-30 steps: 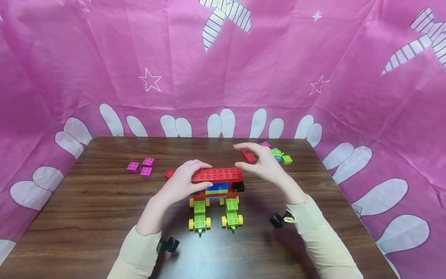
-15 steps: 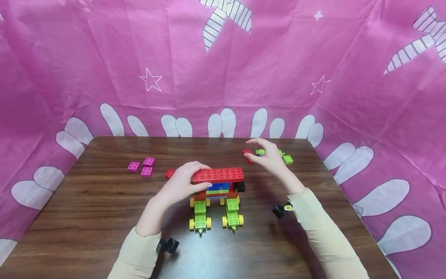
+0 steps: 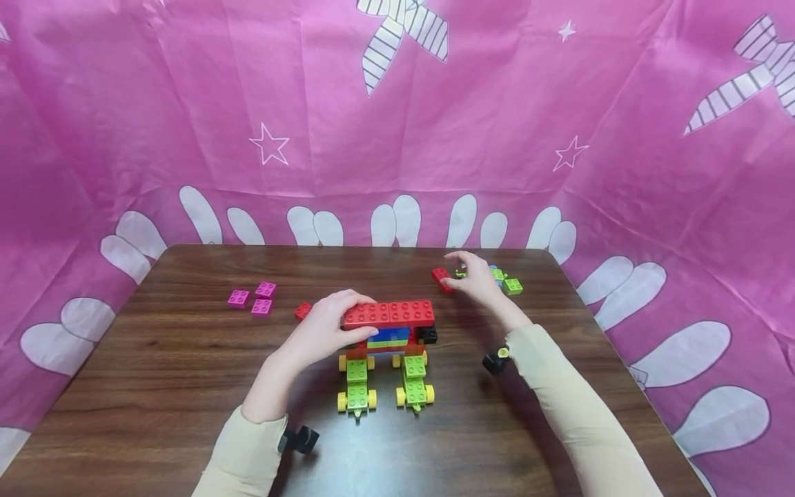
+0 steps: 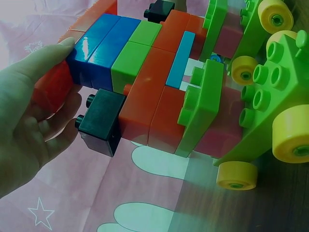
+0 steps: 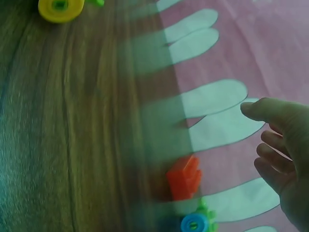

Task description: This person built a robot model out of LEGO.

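Note:
My left hand (image 3: 326, 323) grips the left end of the long red top bricks (image 3: 391, 313) of a standing toy brick build. In the left wrist view, thumb and fingers lie either side of the red top (image 4: 54, 86). Below come blue bricks (image 4: 104, 48), green and red bricks, and black bricks (image 4: 101, 116) that stick out. Green bases (image 3: 357, 393) with yellow wheels carry it. My right hand (image 3: 478, 279) hovers by a loose red brick (image 3: 442, 279) at the back right. In the right wrist view, its bent fingers hold nothing and stand apart from the red brick (image 5: 184, 178).
Green bricks (image 3: 512, 286) and a green piece with blue wheels (image 3: 497, 275), partly behind my right hand, lie at the back right. Several magenta bricks (image 3: 261, 307) and a small red brick (image 3: 303, 311) lie left of the build. Pink cloth (image 3: 397, 138) hangs behind the wooden table (image 3: 155, 359).
My right hand has moved from beside the build's red top away to the loose bricks at the back right. My left hand and the build have stayed in place.

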Demonstrator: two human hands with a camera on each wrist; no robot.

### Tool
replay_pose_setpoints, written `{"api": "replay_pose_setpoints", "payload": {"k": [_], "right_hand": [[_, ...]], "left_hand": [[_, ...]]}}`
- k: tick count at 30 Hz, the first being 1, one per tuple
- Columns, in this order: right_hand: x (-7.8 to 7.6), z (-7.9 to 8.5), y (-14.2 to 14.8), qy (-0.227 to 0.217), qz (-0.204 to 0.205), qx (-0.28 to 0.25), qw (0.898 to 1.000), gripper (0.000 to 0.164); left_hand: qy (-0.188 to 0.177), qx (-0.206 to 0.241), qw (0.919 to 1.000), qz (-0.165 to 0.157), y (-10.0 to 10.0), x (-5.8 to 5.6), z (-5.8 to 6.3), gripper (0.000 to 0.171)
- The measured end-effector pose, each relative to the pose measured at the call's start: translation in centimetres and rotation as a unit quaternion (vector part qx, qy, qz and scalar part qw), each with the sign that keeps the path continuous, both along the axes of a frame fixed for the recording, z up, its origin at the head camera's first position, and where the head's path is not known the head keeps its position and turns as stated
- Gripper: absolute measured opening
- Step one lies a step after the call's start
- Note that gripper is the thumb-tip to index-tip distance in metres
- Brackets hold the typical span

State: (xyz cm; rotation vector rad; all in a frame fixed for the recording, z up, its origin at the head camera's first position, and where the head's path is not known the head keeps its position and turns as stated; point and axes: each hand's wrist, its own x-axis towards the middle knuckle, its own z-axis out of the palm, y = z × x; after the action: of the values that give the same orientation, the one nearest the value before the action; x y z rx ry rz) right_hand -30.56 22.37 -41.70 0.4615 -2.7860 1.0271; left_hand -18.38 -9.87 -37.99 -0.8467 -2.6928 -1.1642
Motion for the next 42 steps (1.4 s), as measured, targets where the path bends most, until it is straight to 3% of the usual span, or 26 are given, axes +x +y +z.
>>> {"api": "replay_pose_setpoints", "payload": {"k": [16, 30, 42], "right_hand": [[-2.7, -3.4, 1.1, -0.049, -0.005, 0.028, 0.998, 0.052], [-3.1, -4.3, 0.7, -0.090, -0.013, 0.032, 0.995, 0.050], [-3.6, -4.6, 0.4, -0.075, 0.001, 0.065, 0.995, 0.044]], "left_hand": [[0.004, 0.000, 1.0000, -0.003, 0.1, 0.1, -0.1, 0.039], [-0.002, -0.002, 1.0000, 0.000, 0.0, 0.3, 0.1, 0.039], [-0.008, 0.002, 1.0000, -0.001, 0.0, 0.3, 0.2, 0.039]]}}
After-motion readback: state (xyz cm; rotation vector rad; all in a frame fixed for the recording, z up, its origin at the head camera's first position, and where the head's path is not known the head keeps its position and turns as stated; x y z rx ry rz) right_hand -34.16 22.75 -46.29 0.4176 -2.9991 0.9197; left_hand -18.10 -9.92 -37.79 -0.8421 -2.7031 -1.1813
